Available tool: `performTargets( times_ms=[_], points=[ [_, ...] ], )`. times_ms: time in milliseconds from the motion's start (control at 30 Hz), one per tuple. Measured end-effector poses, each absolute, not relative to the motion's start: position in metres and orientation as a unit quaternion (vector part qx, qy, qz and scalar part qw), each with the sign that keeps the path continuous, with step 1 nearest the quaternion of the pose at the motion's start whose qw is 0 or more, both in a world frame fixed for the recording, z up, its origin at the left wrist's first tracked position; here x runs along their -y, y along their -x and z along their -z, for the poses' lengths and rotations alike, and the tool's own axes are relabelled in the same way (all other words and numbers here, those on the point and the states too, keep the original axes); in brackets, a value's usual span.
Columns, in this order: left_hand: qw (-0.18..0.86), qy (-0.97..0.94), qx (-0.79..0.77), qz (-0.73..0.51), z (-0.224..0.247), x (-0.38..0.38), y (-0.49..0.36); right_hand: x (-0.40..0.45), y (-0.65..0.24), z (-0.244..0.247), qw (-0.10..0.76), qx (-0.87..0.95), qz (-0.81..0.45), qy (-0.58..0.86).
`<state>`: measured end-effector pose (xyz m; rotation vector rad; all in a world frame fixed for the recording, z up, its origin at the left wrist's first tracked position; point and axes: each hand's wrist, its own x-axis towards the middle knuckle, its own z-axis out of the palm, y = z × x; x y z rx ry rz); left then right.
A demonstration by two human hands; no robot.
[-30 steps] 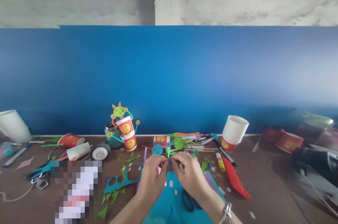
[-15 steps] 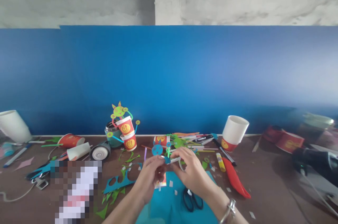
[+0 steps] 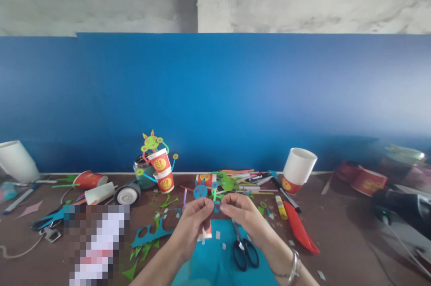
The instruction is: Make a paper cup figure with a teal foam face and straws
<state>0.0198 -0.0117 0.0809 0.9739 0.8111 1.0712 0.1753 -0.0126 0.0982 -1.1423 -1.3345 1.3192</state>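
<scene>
Between my hands is a small blue paper disc [image 3: 217, 206]. My left hand [image 3: 195, 216] pinches its left side with thumb and forefinger, and the fingertips of my right hand [image 3: 240, 213] close on its right side. Just beyond them stands a blue paper animal face [image 3: 200, 189] with pointed ears. Beside it a green straw [image 3: 214, 194] carries another small blue disc [image 3: 214, 185]. Under my right wrist, black-handled scissors [image 3: 246, 253] lie on a blue sheet [image 3: 215, 268]. A red and white paper piece partly shows below my left fingers.
At the back left stands a stacked paper-cup figure [image 3: 163, 171] with a green animal face. White cups [image 3: 301, 165] stand back right, near a yellow glue stick [image 3: 281, 207] and a red balloon-like item [image 3: 299, 227]. Blue cut-out scrap [image 3: 151, 234] and green scraps lie left.
My right hand has turned, and the white item seen at its fingers before no longer shows there. Both hands now pinch the blue disc, which faces me more. The scissors show more fully.
</scene>
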Motion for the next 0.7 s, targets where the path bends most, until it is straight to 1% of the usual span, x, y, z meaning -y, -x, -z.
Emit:
performTargets(
  times_ms=[67,100,167,300,367,433,500,567,633,700],
  points=[
    [0.728,-0.362,-0.325,-0.483,-0.079,0.014,-0.022,0.014,-0.173,-0.099,0.468,0.522,-0.555,0.449],
    [0.735,-0.339,-0.315,-0.496,-0.077,0.014,-0.023,0.014,-0.173,-0.099,0.472,0.517,-0.554,0.45],
    [0.722,-0.329,-0.318,-0.519,-0.076,0.015,-0.025,0.014,-0.171,-0.1,0.477,0.513,-0.542,0.464],
    [0.661,-0.392,-0.36,-0.528,-0.076,0.017,-0.03,0.014,-0.168,-0.1,0.502,0.497,-0.53,0.469],
    [0.622,-0.445,-0.385,-0.516,-0.076,0.016,-0.029,0.013,-0.169,-0.1,0.511,0.497,-0.522,0.469],
    [0.552,-0.507,-0.423,-0.509,-0.075,0.01,-0.025,0.011,-0.172,-0.099,0.519,0.5,-0.498,0.482],
    [0.434,-0.551,-0.478,-0.529,-0.07,-0.002,-0.014,0.008,-0.178,-0.098,0.534,0.495,-0.466,0.502],
    [0.326,-0.532,-0.549,-0.556,-0.061,-0.02,-0.001,0.005,-0.185,-0.096,0.548,0.495,-0.432,0.517],
    [0.301,-0.495,-0.602,-0.549,-0.05,-0.037,0.012,0.002,-0.191,-0.094,0.553,0.505,-0.407,0.523],
    [0.318,-0.487,-0.615,-0.532,-0.039,-0.05,0.021,-0.001,-0.195,-0.092,0.55,0.518,-0.386,0.529]
  ],
)
